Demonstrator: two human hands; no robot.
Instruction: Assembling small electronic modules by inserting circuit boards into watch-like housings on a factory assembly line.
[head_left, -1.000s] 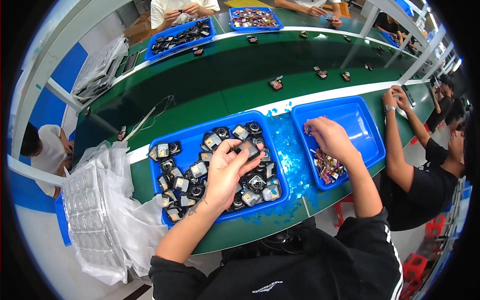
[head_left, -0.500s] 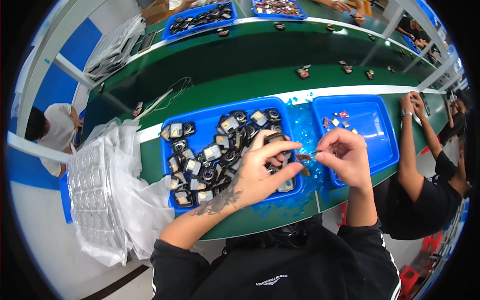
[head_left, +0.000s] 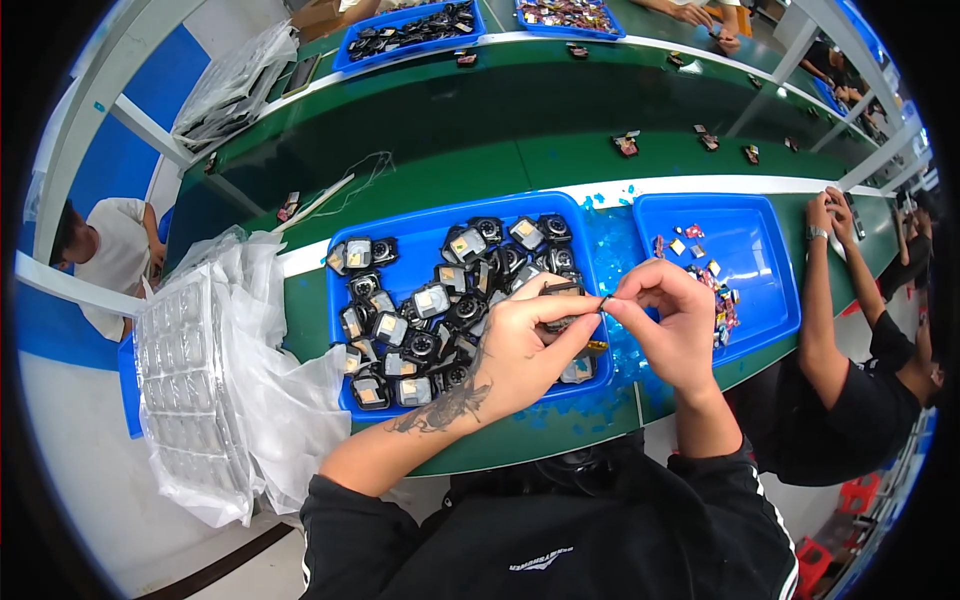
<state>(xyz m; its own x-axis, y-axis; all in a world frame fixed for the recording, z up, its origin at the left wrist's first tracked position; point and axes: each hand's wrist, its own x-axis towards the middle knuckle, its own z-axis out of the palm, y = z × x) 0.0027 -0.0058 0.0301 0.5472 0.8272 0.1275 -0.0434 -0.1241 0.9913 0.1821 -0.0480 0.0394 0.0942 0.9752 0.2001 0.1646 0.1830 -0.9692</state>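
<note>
My left hand (head_left: 520,350) is closed around a dark watch-like case, mostly hidden by the fingers. A short yellow strip (head_left: 597,348) sticks out beside its thumb. My right hand (head_left: 668,325) is pinched at the left hand's fingertips, with a tiny dark bit (head_left: 606,301) between finger and thumb; its kind is too small to make out. Below and left of my hands, a blue tray (head_left: 338,300) holds many black watch cases (head_left: 430,300) with grey and gold faces. To the right, a second blue tray (head_left: 755,270) has small red, yellow and silver parts (head_left: 725,305).
Blue scraps (head_left: 612,250) litter the green bench between the trays. Clear plastic trays in wrapping (head_left: 190,370) are stacked at left. Across a dark green belt (head_left: 440,120) with a few small parts (head_left: 626,144), more full trays (head_left: 410,35) stand. A co-worker's arms (head_left: 825,300) are at right.
My right hand has moved left until its fingertips meet my left hand's. The small reddish piece seen between them no longer shows. More parts in the right tray are uncovered.
</note>
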